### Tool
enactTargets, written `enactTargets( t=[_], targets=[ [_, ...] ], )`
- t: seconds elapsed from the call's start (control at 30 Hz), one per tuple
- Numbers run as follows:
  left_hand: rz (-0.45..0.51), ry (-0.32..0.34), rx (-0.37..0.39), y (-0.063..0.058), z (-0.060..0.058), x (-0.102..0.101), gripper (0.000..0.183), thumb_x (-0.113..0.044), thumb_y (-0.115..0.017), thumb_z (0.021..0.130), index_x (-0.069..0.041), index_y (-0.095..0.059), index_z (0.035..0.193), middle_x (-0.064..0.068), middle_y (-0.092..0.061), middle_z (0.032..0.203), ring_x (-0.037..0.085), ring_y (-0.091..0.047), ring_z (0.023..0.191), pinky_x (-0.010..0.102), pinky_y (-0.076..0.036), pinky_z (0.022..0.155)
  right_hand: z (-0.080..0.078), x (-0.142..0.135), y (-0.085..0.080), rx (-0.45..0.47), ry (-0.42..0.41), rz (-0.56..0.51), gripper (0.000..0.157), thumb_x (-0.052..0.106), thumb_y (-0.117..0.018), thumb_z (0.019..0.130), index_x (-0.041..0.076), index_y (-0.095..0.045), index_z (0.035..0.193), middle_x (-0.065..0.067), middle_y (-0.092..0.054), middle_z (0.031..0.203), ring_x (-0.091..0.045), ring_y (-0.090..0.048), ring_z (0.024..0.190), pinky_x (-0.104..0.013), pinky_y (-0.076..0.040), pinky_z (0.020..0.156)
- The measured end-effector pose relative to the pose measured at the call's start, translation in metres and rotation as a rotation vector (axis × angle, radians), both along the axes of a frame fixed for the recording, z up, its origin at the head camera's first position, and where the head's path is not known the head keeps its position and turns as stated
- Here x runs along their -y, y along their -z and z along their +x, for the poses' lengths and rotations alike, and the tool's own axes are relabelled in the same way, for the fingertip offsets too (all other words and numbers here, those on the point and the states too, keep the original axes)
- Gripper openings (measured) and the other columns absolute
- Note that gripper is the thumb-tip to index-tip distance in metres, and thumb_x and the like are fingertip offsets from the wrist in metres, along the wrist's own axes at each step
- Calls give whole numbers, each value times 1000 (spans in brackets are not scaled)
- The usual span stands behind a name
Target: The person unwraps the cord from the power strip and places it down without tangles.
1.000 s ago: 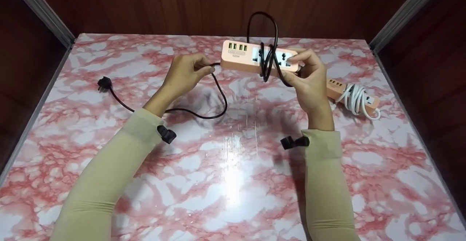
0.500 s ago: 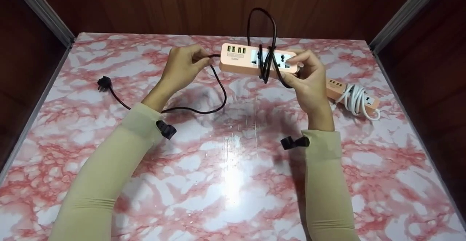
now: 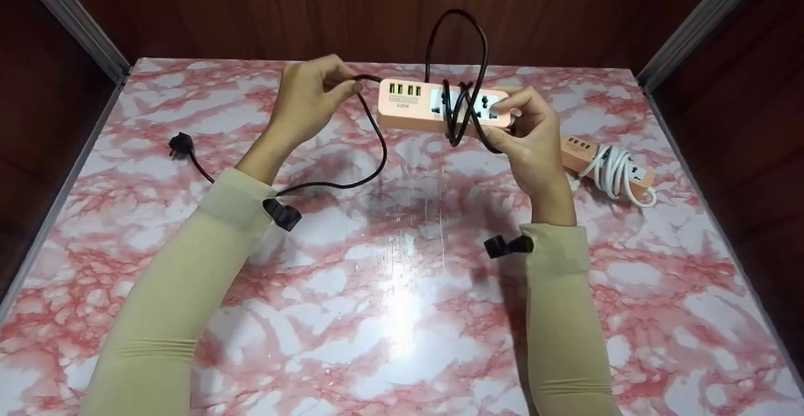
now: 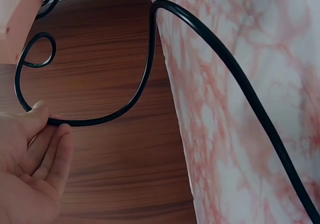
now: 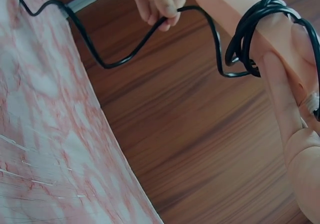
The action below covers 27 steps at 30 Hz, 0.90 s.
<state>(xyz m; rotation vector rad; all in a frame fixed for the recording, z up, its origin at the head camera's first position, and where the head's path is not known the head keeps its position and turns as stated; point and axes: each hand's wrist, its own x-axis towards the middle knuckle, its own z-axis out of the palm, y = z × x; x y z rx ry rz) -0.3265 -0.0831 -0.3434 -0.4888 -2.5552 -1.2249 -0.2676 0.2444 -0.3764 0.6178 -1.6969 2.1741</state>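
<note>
My right hand (image 3: 534,133) grips the right end of a peach power strip (image 3: 408,107), held up over the far part of the table. Black cord (image 3: 451,133) winds loosely around the strip's socket end, and one loop stands up above it. To the left of the strip, my left hand (image 3: 308,98) pinches the same cord between thumb and fingertips, as the left wrist view also shows of the cord (image 4: 95,121). From there the cord hangs in a curve and runs under the left forearm. Its black plug (image 3: 181,143) lies at the table's left side.
A second peach power strip (image 3: 575,152), wrapped in white cord (image 3: 609,171), lies on the right behind my right hand. The red-and-white marbled table (image 3: 352,290) is bounded by dark wood panels (image 3: 282,14) at the back and sides.
My left hand has moved up and slightly left, drawing the cord with it. The strip's left end has dipped slightly, and the upright loop has risen and widened. The right hand has barely shifted.
</note>
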Motion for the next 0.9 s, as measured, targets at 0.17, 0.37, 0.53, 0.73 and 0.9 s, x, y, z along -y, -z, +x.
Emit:
enactTargets(
  t=[0.17,0.37,0.53,0.73,0.9],
  targets=[
    [7,-17,-15,-6,-1,-1,19,-25,-77,99,-7,-81,107,2,-82,104,11,-75,92,20,-56,81,1,-1,0,5,-16,5,27,-19,-78,78,-9,-64,99,-21,-66,123,-27,-70,97,-29,-62,71],
    [42,-38,-34,-15,0,0,20,-26,-78,99,-7,-81,106,2,-82,104,10,-76,91,19,-57,81,2,0,-1,10,-21,3,26,-19,-79,79,-9,-64,98,-20,-66,121,-24,-68,93,-28,-61,70],
    [73,-58,-52,-25,4,1,19,-26,-78,98,-8,-81,105,2,-82,105,8,-75,90,19,-57,81,1,0,1,10,-19,8,26,-19,-78,79,-9,-64,98,-18,-66,118,-18,-66,85,-26,-59,66],
    [118,-61,-56,-37,7,1,17,-24,-79,97,-9,-81,104,2,-82,105,6,-75,91,19,-58,83,1,-1,1,7,-28,15,26,-17,-80,80,-8,-64,98,-17,-67,113,-17,-65,79,-26,-57,64],
    [144,-67,-80,-47,9,-1,14,-25,-81,95,-12,-81,101,0,-82,103,4,-75,91,19,-58,83,1,-1,1,16,-51,-6,27,-16,-82,80,-9,-64,99,-19,-67,113,-20,-66,80,-27,-58,65]
  ],
)
